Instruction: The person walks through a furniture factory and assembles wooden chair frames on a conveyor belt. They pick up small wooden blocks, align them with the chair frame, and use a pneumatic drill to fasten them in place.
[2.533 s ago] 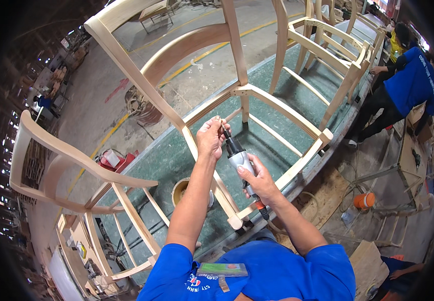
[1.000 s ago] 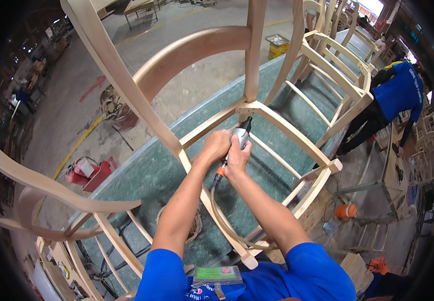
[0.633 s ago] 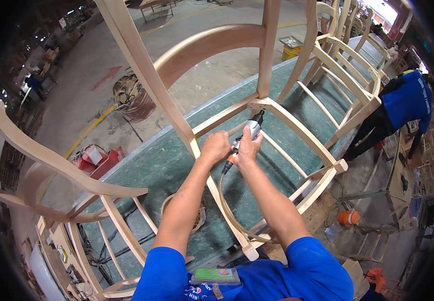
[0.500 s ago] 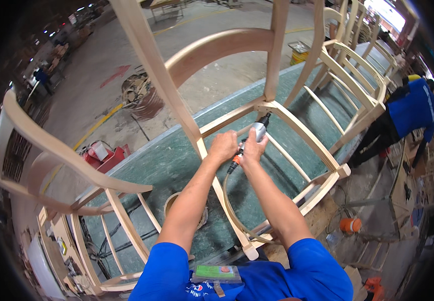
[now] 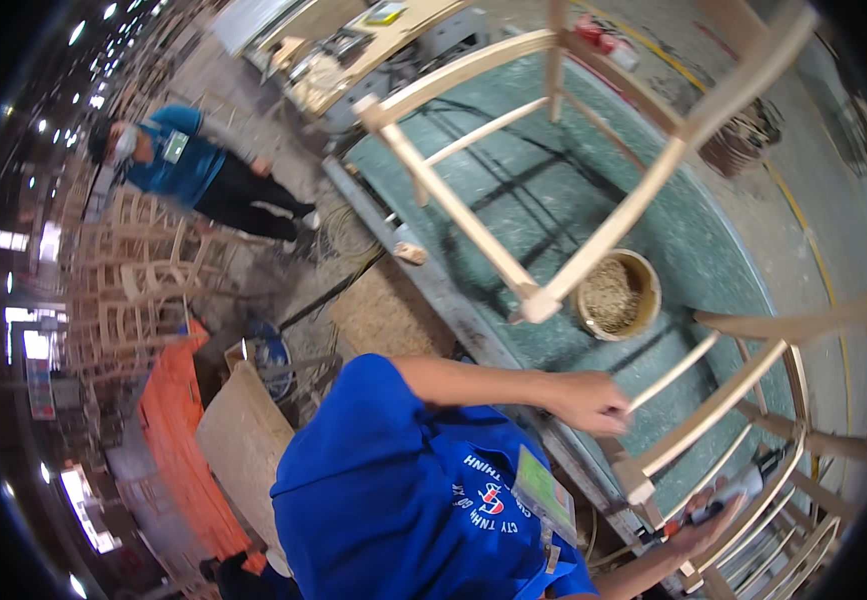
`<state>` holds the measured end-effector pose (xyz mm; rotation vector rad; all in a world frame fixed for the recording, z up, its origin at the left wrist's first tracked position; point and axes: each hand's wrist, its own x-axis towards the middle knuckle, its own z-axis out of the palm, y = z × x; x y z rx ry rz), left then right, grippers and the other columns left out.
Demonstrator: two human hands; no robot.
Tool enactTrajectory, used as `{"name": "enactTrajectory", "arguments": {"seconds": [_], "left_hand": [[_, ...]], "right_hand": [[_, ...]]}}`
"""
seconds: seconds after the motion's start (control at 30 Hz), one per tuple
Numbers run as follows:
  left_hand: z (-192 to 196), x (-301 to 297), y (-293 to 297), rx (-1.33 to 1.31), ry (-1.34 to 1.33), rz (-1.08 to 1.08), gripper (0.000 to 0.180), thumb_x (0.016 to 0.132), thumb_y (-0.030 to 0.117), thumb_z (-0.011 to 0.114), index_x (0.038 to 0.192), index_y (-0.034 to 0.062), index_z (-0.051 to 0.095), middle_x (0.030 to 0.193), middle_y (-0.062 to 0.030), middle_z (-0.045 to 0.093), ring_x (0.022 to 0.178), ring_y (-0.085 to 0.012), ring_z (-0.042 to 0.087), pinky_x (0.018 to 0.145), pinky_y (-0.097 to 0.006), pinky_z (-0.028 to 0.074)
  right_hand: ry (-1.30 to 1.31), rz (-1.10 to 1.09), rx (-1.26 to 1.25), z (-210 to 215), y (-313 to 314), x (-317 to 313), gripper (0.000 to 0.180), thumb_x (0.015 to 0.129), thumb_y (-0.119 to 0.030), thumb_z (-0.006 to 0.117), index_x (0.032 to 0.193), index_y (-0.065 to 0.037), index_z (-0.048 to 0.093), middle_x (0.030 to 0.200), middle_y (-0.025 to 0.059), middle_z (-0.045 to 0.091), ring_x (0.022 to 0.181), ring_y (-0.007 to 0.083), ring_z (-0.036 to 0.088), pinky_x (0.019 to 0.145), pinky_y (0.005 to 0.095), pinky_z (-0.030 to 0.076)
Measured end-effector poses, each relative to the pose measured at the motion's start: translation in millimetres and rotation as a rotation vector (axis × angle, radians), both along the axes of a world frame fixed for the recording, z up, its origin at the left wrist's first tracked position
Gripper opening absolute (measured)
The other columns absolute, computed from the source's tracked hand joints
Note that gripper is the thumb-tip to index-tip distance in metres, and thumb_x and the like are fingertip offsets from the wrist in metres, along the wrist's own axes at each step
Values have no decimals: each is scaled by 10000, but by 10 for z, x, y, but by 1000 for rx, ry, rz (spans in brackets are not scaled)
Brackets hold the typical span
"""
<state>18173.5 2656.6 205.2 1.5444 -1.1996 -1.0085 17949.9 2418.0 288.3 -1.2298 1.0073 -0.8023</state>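
Observation:
My left hand [image 5: 585,402] is closed, its fingers curled and slightly blurred, beside the corner of a wooden chair frame [image 5: 718,408]; anything inside it is hidden. At the lower right, my right hand [image 5: 705,528] grips a power screwdriver [image 5: 728,490] with a grey body, black nose and orange collar. The tool lies across that chair frame, its nose toward the far rail. Beyond my left hand, a round tub [image 5: 650,312] on the green bench top [image 5: 573,200] holds many small tan pieces, their kind unclear. Another chair frame [image 5: 463,215] stands beside the tub.
A person in blue [image 5: 188,160] stands at the left on the floor, near stacked chair frames [image 5: 118,290]. An orange sheet [image 5: 178,410] and a tan board [image 5: 243,440] lie behind my shoulder. A cluttered table [image 5: 373,50] adjoins the bench's far end.
My view has swung left, bringing the tub and the second chair frame forward. My left hand has left the screwdriver and moved toward the tub; my right hand still grips the tool.

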Motion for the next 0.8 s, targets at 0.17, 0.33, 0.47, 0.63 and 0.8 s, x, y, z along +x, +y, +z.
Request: {"name": "enactTrajectory", "arguments": {"seconds": [0.17, 0.33, 0.47, 0.63, 0.8], "left_hand": [[-1460, 345, 2267, 961, -518, 387, 141, 821, 148, 657, 877, 50, 741, 964, -161, 743, 898, -327, 731, 770, -502, 582], [-2054, 1344, 3493, 862, -842, 1030, 387, 884, 67, 601, 1272, 62, 601, 1252, -171, 596, 1176, -373, 552, 952, -480, 474], [-2276, 1768, 3638, 850, -938, 854, 316, 894, 114, 593, 1203, 72, 638, 1313, -189, 565, 1257, -380, 495, 1005, -515, 439], [-2232, 1469, 3587, 767, -831, 657, 250, 838, 225, 674, 1035, 72, 656, 1012, -153, 674, 1024, -344, 642, 903, -497, 464], [-1926, 396, 3028, 300, 54, 629, 404, 822, 187, 785, 1140, 20, 603, 974, -129, 722, 859, -243, 713, 744, -384, 574]], "right_hand": [[-28, 177, -12, 110, 516, -323, 443, 1059, -415, 539, 1182, 9, 511, 960, 105, 606, 538, 74, 510, 405, 212, 403], [-108, 204, -88, 134, 941, -426, 413, 1081, -364, 506, 1196, 30, 468, 1045, 131, 600, 539, 77, 498, 372, 207, 393], [-44, 181, -41, 265, 1374, -391, 467, 1087, -424, 452, 1185, 31, 494, 986, 120, 586, 555, 81, 511, 391, 208, 418], [-91, 5, 10, 313, 1760, -371, 393, 1065, -394, 504, 1200, -25, 519, 843, 66, 599, 496, 108, 499, 390, 250, 402], [-5, -19, -118, 577, 1756, -605, 375, 1031, -285, 573, 1315, -84, 435, 869, 52, 590, 499, 108, 529, 395, 260, 424]]}}
